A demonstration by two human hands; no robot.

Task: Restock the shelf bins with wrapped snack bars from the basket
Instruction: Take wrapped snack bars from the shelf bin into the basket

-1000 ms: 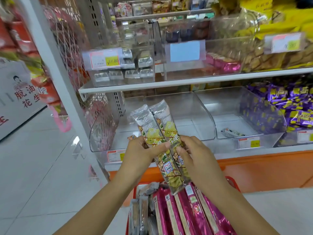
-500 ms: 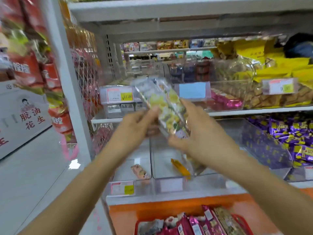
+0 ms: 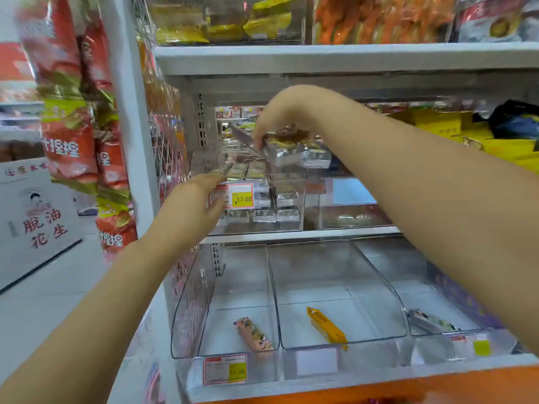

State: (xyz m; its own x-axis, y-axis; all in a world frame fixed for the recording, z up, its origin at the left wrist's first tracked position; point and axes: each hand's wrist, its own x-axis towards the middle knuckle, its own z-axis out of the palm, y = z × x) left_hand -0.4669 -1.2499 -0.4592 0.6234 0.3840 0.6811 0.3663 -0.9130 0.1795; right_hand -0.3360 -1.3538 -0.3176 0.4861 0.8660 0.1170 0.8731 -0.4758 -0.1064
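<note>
My right hand [image 3: 281, 118] reaches over the clear bin [image 3: 291, 225] on the middle shelf and grips two wrapped snack bars [image 3: 297, 151] with silver crimped ends. The bars hang just above the bin's open top. That bin carries a 17.80 price tag [image 3: 232, 197] and holds stacked bars [image 3: 275, 215] of the same kind. My left hand [image 3: 201, 195] stretches out with straight fingers, its tips touching the top row of bars [image 3: 239, 170] at the bin's front left. The basket is out of view.
Three clear bins stand on the lower shelf, each with a single item: a pink bar [image 3: 253, 335], an orange bar [image 3: 326, 325], a dark bar [image 3: 428, 322]. Red snack bags [image 3: 67, 141] hang left of the white upright [image 3: 128, 112]. A shelf board [image 3: 320, 56] runs close above.
Both hands rose from above the basket to the middle shelf. My right hand now holds the two bars alone over the bin; my left hand let go and reaches to the bin's front.
</note>
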